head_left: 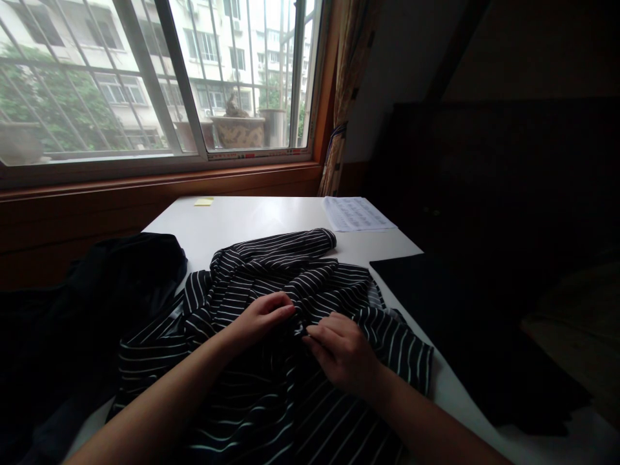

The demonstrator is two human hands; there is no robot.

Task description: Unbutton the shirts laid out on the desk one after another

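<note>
While the right hand (343, 352) pinches the striped garment (271, 374) near its middle, the left hand (266, 314) rests on it just beside — whether gripping, I cannot tell. The garment lies rumpled across the white table (261, 216); beyond the window (183, 77), a pot (239, 134) (dragon-like pattern) holds a gnarled lump (236, 106).

At the middle of the frame, the right hand (341, 349) pinches a black, white-striped garment (242, 413) between its fingers (317, 332); the left hand (268, 313) rests against the cloth just beside it, its grip unclear. The garment spreads over a white table (252, 213). A yellow note (203, 201) and printed sheets (358, 213) lie on its far end. Dark cloth (130, 271) fills the lower left. A barred window (188, 97) occupies the upper left, beside a tied curtain (345, 84).
</note>
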